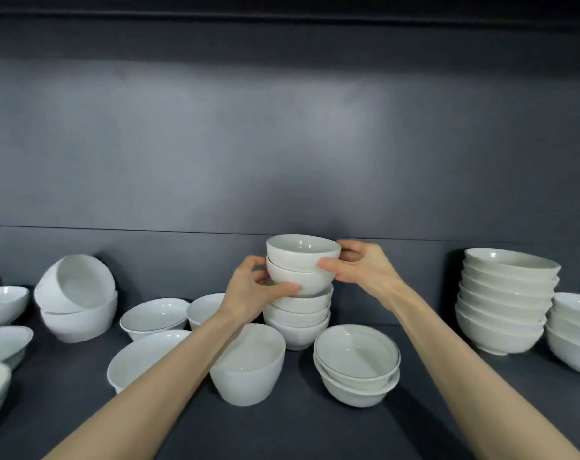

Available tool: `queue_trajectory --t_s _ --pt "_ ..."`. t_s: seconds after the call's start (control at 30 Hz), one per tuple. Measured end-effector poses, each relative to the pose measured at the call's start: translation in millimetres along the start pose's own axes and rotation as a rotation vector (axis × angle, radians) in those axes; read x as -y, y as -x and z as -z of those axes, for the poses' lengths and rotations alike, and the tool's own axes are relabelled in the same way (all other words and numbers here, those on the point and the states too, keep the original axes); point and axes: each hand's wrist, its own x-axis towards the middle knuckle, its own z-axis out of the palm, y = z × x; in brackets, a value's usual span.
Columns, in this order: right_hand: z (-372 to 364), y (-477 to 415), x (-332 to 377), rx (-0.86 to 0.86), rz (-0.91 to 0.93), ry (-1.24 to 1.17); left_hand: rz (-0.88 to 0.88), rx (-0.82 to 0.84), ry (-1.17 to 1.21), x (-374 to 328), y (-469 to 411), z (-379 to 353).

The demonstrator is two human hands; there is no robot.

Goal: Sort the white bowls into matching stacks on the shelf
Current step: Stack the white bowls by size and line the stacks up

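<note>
A stack of several small white bowls (300,313) stands at the middle of the dark shelf (282,433). Its two top bowls (301,260) are gripped from both sides. My left hand (255,288) curls round the lower of these two on the left, thumb under its wall. My right hand (361,265) holds the pair on the right, thumb in front and fingers behind the rim. In front of the stack stand a deep white bowl (250,366) and two nested rimmed bowls (356,363).
A tall stack of wide bowls (507,300) stands at the right, with another stack (573,330) at the right edge. On the left are two tilted deep bowls (78,297), shallow bowls (154,315) and more bowls (3,330) by the left edge. A dark back wall closes the shelf.
</note>
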Motion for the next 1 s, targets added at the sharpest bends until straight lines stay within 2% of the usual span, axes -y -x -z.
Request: queue_trajectory --t_s 0.2,1.0 --pt "-1.2 -1.4 -7.2 -0.013 -0.019 0.011 -0.016 -0.026 -0.078 6.0 -2.8 -2.0" --pt "-4.3 -1.6 -26.4 -0.026 -0.075 0.039 0.046 -0.004 -0.118 26.7 -4.6 2.1"
